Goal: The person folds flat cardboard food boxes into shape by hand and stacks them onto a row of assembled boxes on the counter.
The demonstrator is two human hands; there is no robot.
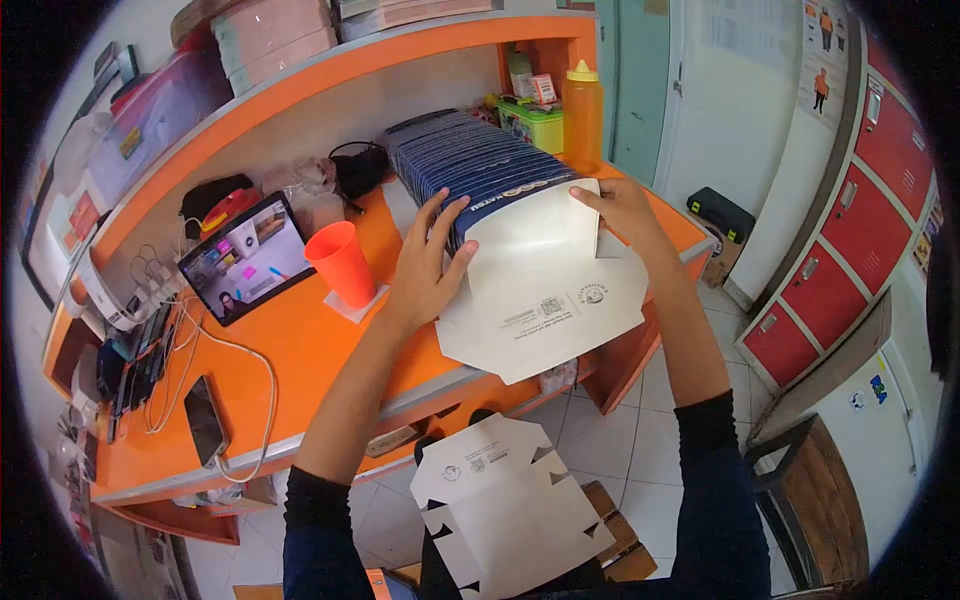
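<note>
A cream printed cardboard sheet [545, 275] lies at the front of a long row of dark blue folded boxes [470, 150] on the orange counter. My right hand [625, 212] pinches the sheet's upper right corner between thumb and fingers. On the left, my left hand [432, 255] has its fingers spread, with the fingertips against the front of the blue row and the sheet's left edge. Part of the sheet is folded up and overhangs the counter's front edge. A second flat cardboard piece [515, 505], notched along its sides, rests on my lap.
On the orange counter [370, 350] are an orange cup [342, 265], a tablet [245, 258], a phone [206, 422] with a cable, and a yellow-capped bottle [581, 120]. Red lockers [847, 210] stand right, above a wooden chair [815, 500].
</note>
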